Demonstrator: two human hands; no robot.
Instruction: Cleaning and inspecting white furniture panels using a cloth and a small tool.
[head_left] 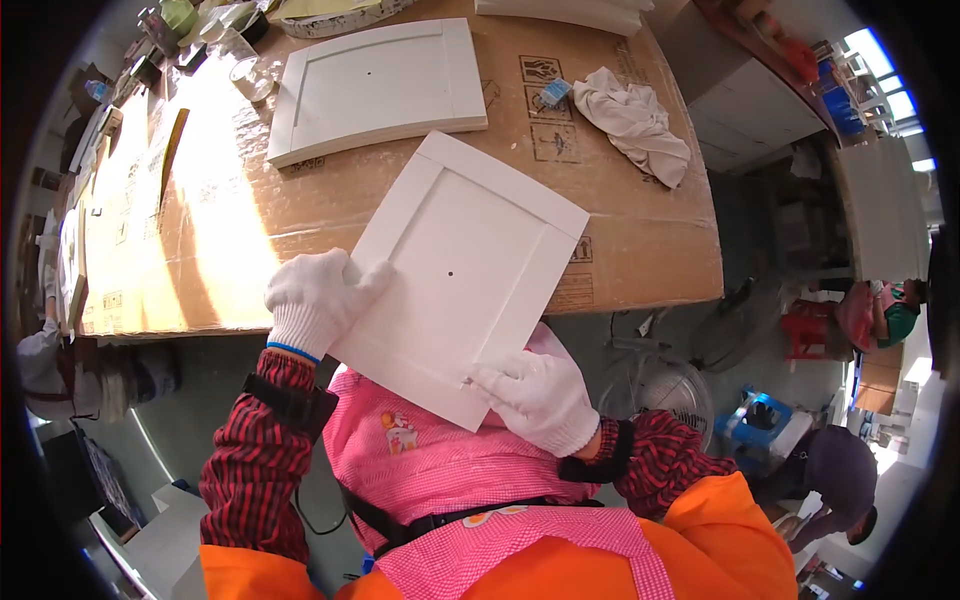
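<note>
A white framed panel (470, 240), like a small cabinet door with a dark dot at its middle, is tilted across the table's front edge. It leans toward my body, over the pink checked apron. My left hand (322, 295), in a white knit glove, grips the panel's left edge with the thumb on its face. My right hand (538, 398), gloved the same way, lies over the panel's near right edge, fingers together on the face near the lower corner. Any small thing under the right fingertips is hidden. Behind lies a stack of similar white panels (385, 80).
Cardboard (640, 250) covers the table. A crumpled white cloth (632, 120) and a small blue item (554, 92) lie at the right. Jars and bottles (160, 35) crowd the far left. A floor fan (672, 390) stands right; another person (835, 480) bends at lower right.
</note>
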